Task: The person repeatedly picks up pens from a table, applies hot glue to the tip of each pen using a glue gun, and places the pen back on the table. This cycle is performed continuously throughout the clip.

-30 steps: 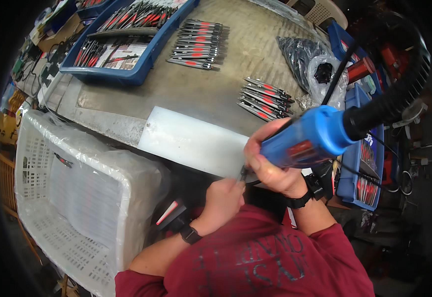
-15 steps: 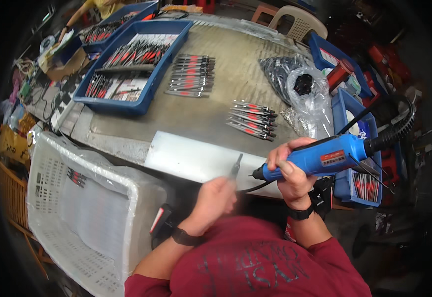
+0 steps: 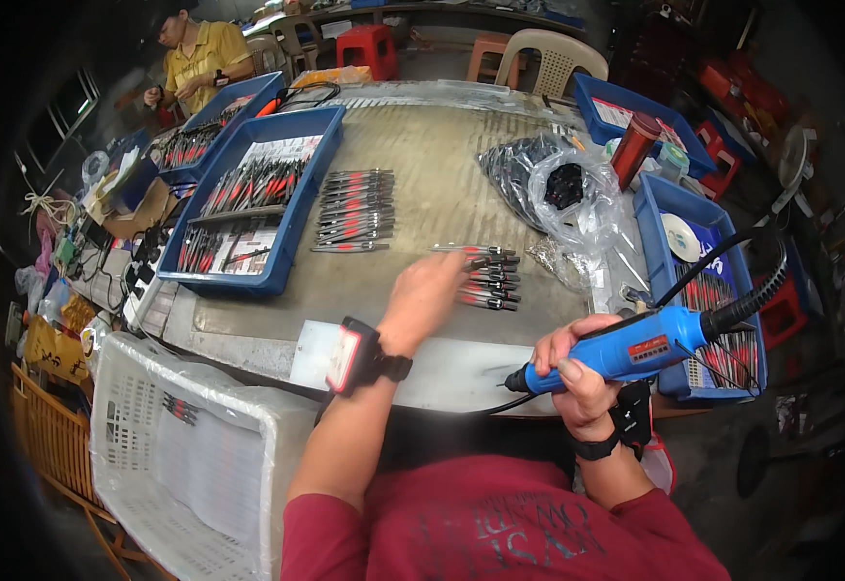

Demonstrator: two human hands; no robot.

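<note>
My right hand point(image 3: 579, 373) is closed round a blue electric screwdriver point(image 3: 626, 351), its black tip pointing left above a white board point(image 3: 447, 366). A thick black cable leaves its rear end. My left hand point(image 3: 427, 298) reaches over the near stack of pen-like pieces point(image 3: 488, 290), silver and black with red bands. Its fingers are bent together at the stack's left end, seemingly pinching one piece; the fingertips are partly hidden. Farther left on the table lies a second, neat stack of the same pieces point(image 3: 355, 208).
Blue trays of pen-like pieces stand at left point(image 3: 292, 232) and right point(image 3: 650, 228). A clear plastic bag of black parts point(image 3: 577, 194) lies at right. A white lined crate point(image 3: 277, 426) sits at lower left, a few pieces inside. A co-worker in yellow point(image 3: 205, 58) sits far left.
My left hand has moved from beside the screwdriver tip, where it held a pen-like piece, up to the near stack. My right hand still holds the screwdriver. The view has shifted.
</note>
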